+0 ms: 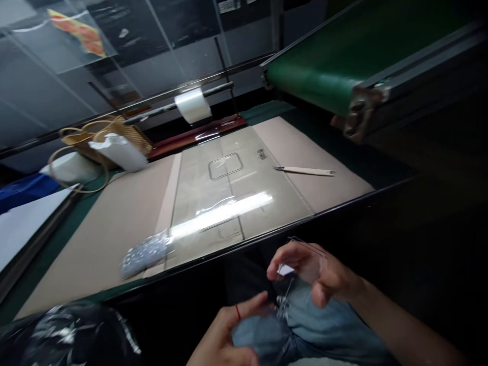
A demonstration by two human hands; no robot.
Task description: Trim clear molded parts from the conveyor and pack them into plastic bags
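Observation:
My left hand [232, 330], with a red band on one finger, is low in the middle of the view over my jeans, its fingers apart and nothing seen in it. To its right, my right hand [312, 272] is raised with curled fingers. Thin dark strands and a small white piece [285, 270] show at its fingers; what they belong to is too blurred to tell. Beyond the hands, a clear plastic sheet [206, 198] lies on pinkish board. A pale-handled pointed tool [308, 171] rests at the board's right, and a clear bag of small items [147, 254] sits at the front left.
A green conveyor belt [324, 76] slopes in from the upper right. A white roll [193, 105] hangs on a bar behind the table. Bags with tan handles [122, 152] stand at the back left. Black plastic [68, 335] bulges at the lower left.

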